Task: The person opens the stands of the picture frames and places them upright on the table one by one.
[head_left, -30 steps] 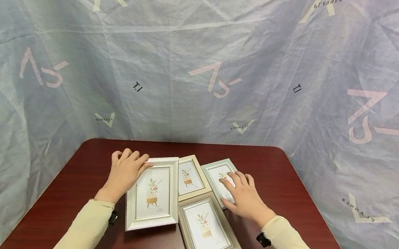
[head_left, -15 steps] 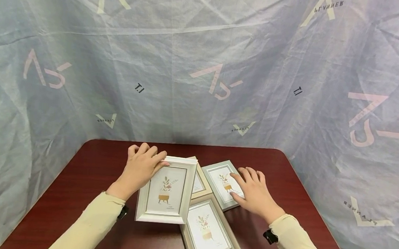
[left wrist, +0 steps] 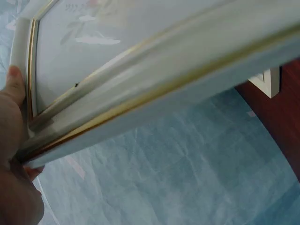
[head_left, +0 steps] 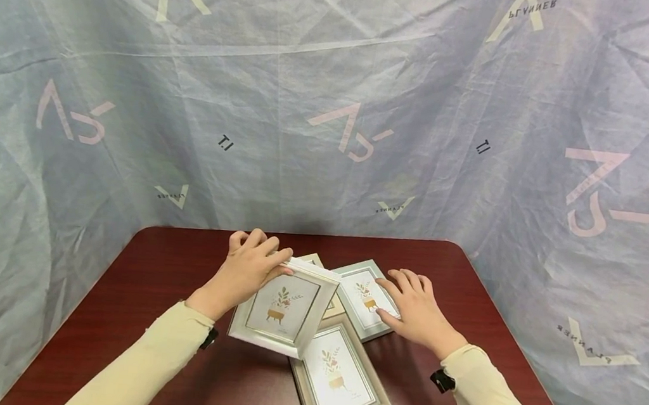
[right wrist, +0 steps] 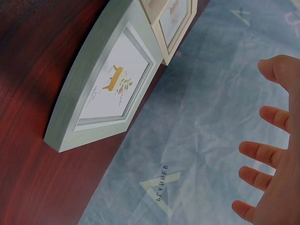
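My left hand pinches the top edge of a white picture frame, thumb on its front and fingers behind. The frame is tilted and raised; in the left wrist view its gilt-lined white border runs across the picture. Below it on the table lie a taupe picture frame and a cream picture frame, the latter mostly hidden by the white one. My right hand, fingers spread, hovers beside a pale green picture frame. The right wrist view shows these fingers apart from that green frame.
A dark red wooden table with rounded far corners carries the frames. Grey printed cloth hangs behind the table and along both sides.
My left hand has carried the white frame rightward, lifting and turning it over the cream frame and the taupe frame's corner. The right hand has drawn back slightly from the green frame.
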Tool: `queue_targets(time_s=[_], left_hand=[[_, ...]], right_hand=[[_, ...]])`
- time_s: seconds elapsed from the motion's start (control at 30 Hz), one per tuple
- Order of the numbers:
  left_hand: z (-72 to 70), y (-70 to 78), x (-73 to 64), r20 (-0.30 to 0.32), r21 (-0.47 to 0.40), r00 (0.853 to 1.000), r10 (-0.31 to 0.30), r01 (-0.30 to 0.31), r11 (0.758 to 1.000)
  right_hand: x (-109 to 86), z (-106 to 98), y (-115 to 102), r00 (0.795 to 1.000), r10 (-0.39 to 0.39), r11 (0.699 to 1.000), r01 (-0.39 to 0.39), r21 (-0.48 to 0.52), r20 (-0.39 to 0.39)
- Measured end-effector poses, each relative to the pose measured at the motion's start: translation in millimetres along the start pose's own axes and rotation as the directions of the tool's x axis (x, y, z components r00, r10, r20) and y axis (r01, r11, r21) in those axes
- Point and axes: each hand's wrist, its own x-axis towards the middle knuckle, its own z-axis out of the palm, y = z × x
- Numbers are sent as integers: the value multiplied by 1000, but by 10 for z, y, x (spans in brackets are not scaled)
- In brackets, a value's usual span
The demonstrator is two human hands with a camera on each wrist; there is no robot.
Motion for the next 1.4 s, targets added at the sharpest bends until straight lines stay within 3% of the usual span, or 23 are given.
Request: queue_targets(time_s=[0.13, 0.33, 0.57, 0.7, 0.97, 1.13, 1.4], left_hand=[[-44, -14, 37, 61, -15, 996, 67, -66, 998], [-117, -43, 103, 155, -1, 977, 149, -151, 989], [-185, -57, 178, 208, 95, 954, 216, -240, 966], [-206, -63, 200, 195, 130, 948, 251, -278, 952], [-212, -100, 211, 126, 110, 941, 312, -326, 939], [-189, -153, 215, 60, 113, 932, 356, -361, 926], [-153, -185, 224, -71, 98, 905, 419, -411, 906]], right_hand=[[-11, 0, 17, 1000, -7, 1000, 7, 15, -6], [-22, 16, 35, 1000, -21, 1000, 21, 8, -15], [-13, 7, 44, 1000, -22, 1000, 22, 13, -8], [-8, -7, 47, 1000, -17, 1000, 17, 12, 2], [6, -24, 66, 1000, -23, 1000, 23, 21, -2], [50, -11, 110, 996, -76, 997, 77, 18, -46], [125, 10, 156, 975, -180, 983, 182, 6, -131]])
